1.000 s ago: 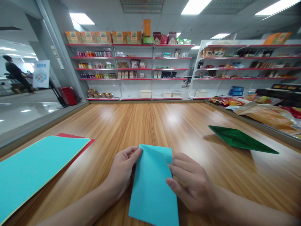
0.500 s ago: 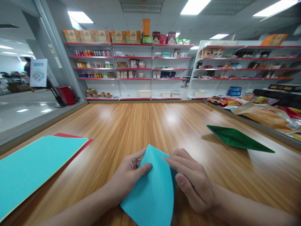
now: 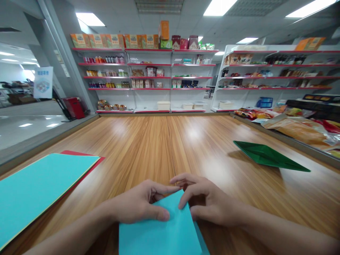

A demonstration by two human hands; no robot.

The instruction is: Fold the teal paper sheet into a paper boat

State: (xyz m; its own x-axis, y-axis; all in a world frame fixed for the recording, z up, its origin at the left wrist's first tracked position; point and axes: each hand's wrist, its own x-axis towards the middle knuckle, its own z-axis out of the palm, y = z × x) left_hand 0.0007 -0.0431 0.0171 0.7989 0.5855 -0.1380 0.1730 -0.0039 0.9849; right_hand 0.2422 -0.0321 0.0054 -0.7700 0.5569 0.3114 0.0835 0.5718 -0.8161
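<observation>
A partly folded sheet of light blue paper [image 3: 159, 235] is between my hands at the near edge of the wooden table [image 3: 148, 148]. My left hand [image 3: 145, 203] grips its far left edge, thumb on top and fingers behind. My right hand [image 3: 209, 202] is at the far right corner, the index fingertip pressing on the paper and the thumb at its right side. Another layer of the sheet shows below the right edge. The lower part of the paper runs out of view.
On the left lies a stack of coloured paper [image 3: 50, 184], light blue on top with red beneath. A folded green paper shape [image 3: 268, 156] rests at right. Packaged snacks [image 3: 297, 129] line the right side. Stocked shelves [image 3: 148, 76] stand beyond the table.
The blue paper has turned and come down flatter, its raised peak gone. My left hand has shifted right along its edge, and my right hand has moved in to the far corner.
</observation>
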